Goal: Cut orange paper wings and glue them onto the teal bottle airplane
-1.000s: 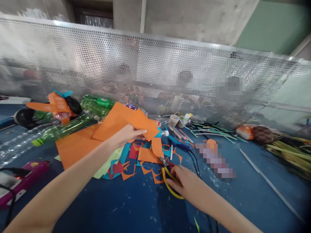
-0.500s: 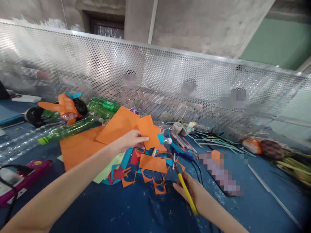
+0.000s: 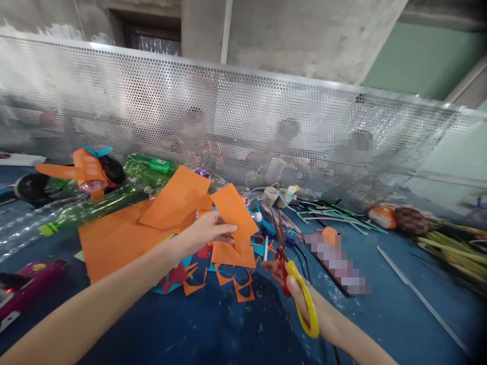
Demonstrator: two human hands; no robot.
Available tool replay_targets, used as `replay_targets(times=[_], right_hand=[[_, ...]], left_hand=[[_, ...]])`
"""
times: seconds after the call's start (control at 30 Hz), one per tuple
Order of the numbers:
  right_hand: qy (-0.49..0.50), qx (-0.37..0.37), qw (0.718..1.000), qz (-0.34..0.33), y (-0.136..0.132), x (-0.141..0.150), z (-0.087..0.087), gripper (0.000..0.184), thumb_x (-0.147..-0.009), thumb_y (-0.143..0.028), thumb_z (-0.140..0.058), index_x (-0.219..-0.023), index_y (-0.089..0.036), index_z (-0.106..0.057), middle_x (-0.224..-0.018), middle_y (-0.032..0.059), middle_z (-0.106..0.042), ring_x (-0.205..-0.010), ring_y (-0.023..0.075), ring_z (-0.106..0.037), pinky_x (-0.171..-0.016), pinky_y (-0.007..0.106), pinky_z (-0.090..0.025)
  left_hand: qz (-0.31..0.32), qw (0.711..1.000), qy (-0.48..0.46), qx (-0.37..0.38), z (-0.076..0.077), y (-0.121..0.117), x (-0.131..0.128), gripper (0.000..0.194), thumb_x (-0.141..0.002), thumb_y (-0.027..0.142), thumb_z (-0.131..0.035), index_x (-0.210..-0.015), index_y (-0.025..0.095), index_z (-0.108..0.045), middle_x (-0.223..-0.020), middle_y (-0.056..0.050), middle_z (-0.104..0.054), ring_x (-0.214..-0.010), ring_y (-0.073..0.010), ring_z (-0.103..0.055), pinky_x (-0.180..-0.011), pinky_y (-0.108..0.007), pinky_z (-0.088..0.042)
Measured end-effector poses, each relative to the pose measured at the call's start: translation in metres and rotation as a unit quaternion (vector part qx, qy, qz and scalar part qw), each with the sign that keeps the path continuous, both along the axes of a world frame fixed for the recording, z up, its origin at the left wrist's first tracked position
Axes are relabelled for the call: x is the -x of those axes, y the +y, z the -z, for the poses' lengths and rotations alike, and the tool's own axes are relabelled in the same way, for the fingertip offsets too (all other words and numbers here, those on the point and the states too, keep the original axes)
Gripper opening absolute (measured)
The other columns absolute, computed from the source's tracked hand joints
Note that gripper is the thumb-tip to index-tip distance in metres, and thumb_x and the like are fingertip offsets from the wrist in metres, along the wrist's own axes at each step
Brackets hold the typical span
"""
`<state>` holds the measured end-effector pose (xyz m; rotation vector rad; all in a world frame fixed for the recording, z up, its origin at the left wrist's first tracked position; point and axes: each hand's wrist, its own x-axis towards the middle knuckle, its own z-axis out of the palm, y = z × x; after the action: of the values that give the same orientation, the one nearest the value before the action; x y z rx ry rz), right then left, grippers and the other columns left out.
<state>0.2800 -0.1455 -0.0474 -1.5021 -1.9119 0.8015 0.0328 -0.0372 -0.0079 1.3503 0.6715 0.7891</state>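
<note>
Between the thumb and fingers of my left hand is a rectangular piece of orange paper, tilted above the scraps. My right hand grips a pair of scissors with one yellow and one red handle. Their blades point up and away, slightly parted and to the right of the paper, not touching it. Under my hands lie cut orange scraps with curved edges, along with blue and red paper bits. Larger orange sheets lie left of my left hand.
Green plastic bottles and an orange paper-and-bottle model stand at left, beyond a magenta power strip. Straws, a blurred phone and a blue glue gun lie right. A perforated metal screen rises behind; people are beyond it.
The orange piece in my left hand has turned and come slightly nearer. My right hand has raised the scissors and turned them, with the blades now pointing upward. The view has shifted a little right.
</note>
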Motion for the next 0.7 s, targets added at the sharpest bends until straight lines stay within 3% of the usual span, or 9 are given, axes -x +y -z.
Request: replay_targets(times=[0.1,0.2,0.3,0.5,0.7], right_hand=[[0.033,0.018,0.999,-0.036,-0.008,0.002,-0.004,0.049,-0.089,-0.056,-0.031,-0.116,-0.018,-0.049,-0.116,0.0118,-0.056,-0.112,0.0239,-0.051,-0.100,0.037,-0.037],[0.033,-0.014,0.998,-0.056,-0.015,0.007,-0.005,0.052,-0.088,-0.059,-0.030,-0.108,-0.018,-0.053,-0.094,0.0100,-0.061,-0.085,0.0222,-0.059,-0.082,0.034,-0.049],[0.027,-0.043,0.996,-0.071,-0.022,0.014,-0.004,0.053,-0.087,-0.062,-0.029,-0.105,-0.018,-0.054,-0.082,0.0065,-0.059,-0.070,0.0188,-0.057,-0.068,0.029,-0.051],[0.012,-0.074,0.994,-0.080,-0.028,0.024,-0.005,0.053,-0.088,-0.060,-0.026,-0.105,-0.018,-0.053,-0.075,0.0038,-0.055,-0.060,0.0159,-0.051,-0.057,0.027,-0.048],[0.002,-0.085,0.992,-0.098,-0.025,0.024,-0.004,0.048,-0.089,-0.057,-0.026,-0.100,-0.019,-0.054,-0.076,0.0047,-0.056,-0.060,0.0164,-0.052,-0.056,0.026,-0.048]], left_hand=[[0.001,1.000,-0.007,-0.013,-0.002,-0.005,-0.002,0.021,-0.076,0.027,-0.066,-0.093,0.014,-0.067,-0.088,-0.007,-0.070,-0.071,-0.0123,-0.064,-0.069,-0.024,-0.050],[-0.022,0.999,-0.002,-0.028,-0.007,-0.011,-0.004,0.020,-0.076,0.028,-0.065,-0.089,0.014,-0.069,-0.085,-0.007,-0.070,-0.066,-0.0114,-0.062,-0.066,-0.024,-0.050],[-0.026,0.999,0.008,-0.047,-0.010,-0.015,-0.006,0.020,-0.076,0.029,-0.064,-0.089,0.014,-0.069,-0.083,-0.007,-0.070,-0.067,-0.0129,-0.062,-0.064,-0.025,-0.050],[-0.010,0.997,0.033,-0.065,-0.007,-0.016,-0.010,0.018,-0.074,0.030,-0.066,-0.065,0.014,-0.064,-0.063,-0.002,-0.065,-0.057,-0.0120,-0.060,-0.061,-0.026,-0.049],[0.004,0.996,0.048,-0.081,-0.011,-0.024,-0.012,0.016,-0.077,0.026,-0.062,-0.066,0.015,-0.065,-0.068,-0.001,-0.065,-0.059,-0.0117,-0.060,-0.061,-0.025,-0.049]])
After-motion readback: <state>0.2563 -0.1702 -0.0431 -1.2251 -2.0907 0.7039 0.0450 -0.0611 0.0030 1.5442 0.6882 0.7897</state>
